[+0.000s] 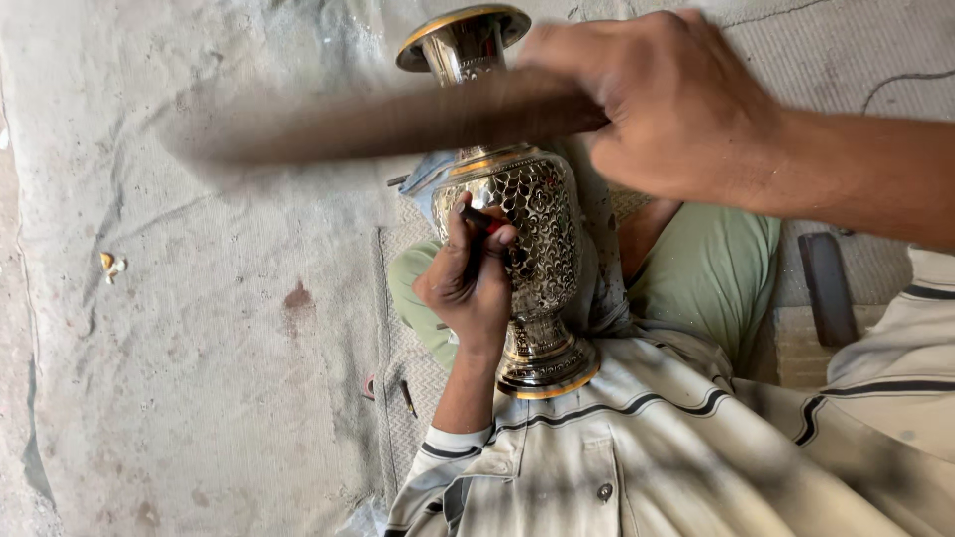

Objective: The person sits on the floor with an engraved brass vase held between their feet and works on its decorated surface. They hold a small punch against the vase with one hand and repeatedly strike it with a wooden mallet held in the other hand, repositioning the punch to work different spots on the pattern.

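L hand [468, 283] pinches a punch [484, 221], tip at fingertips on vase [532, 249] lying in lap. R hand [671, 99] fisted round blurred mallet [388, 124] just above. Risk: off-centre blow slips punch, mars pattern or hits fingers.

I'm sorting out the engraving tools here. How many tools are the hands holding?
2. The left hand presses a thin dark tool against the metal vase. The right hand grips a motion-blurred stick across the vase's neck. Others may be hidden.
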A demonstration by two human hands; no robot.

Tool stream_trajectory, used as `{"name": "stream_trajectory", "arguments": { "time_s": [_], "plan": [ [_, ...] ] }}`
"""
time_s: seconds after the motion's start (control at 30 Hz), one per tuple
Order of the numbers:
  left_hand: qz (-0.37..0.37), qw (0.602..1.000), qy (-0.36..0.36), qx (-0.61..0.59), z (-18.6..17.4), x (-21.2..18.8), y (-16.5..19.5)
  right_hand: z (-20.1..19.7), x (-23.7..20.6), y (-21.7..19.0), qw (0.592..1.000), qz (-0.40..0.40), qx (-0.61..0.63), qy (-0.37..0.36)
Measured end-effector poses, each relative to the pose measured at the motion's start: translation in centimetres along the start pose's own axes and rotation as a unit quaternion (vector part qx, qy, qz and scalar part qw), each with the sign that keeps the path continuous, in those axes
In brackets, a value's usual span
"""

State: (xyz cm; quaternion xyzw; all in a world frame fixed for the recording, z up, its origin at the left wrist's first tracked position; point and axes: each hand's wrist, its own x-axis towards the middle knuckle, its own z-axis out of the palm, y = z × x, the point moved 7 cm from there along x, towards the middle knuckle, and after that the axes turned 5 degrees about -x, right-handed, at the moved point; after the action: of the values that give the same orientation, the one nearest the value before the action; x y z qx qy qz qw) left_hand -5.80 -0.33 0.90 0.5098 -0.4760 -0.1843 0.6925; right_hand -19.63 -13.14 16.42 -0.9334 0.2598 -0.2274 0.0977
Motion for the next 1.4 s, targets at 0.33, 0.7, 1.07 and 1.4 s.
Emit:
{"name": "stream_trajectory", "arguments": {
  "time_s": [0.33, 0.7, 1.07, 1.4],
  "plan": [
    [-0.005, 1.0, 0.0, -0.008, 0.3, 0.3, 0.3, 0.1, -0.6, -0.2, 0.996, -0.007, -0.09, -0.008],
    [-0.025, 0.999, 0.019, -0.005, 0.1, 0.0, 0.2, -0.6, 0.8, -1.0, 0.975, -0.008, -0.212, -0.065],
    [-0.058, 0.997, 0.05, -0.022, -0.2, -0.4, -0.6, -0.7, 2.5, -2.2, 0.99, -0.028, -0.126, -0.062],
    [-0.241, 0.932, 0.055, -0.265, -2.9, 1.4, -4.5, 0.1, -6.9, 3.7, 0.967, 0.088, -0.24, 0.015]
  ]
}}
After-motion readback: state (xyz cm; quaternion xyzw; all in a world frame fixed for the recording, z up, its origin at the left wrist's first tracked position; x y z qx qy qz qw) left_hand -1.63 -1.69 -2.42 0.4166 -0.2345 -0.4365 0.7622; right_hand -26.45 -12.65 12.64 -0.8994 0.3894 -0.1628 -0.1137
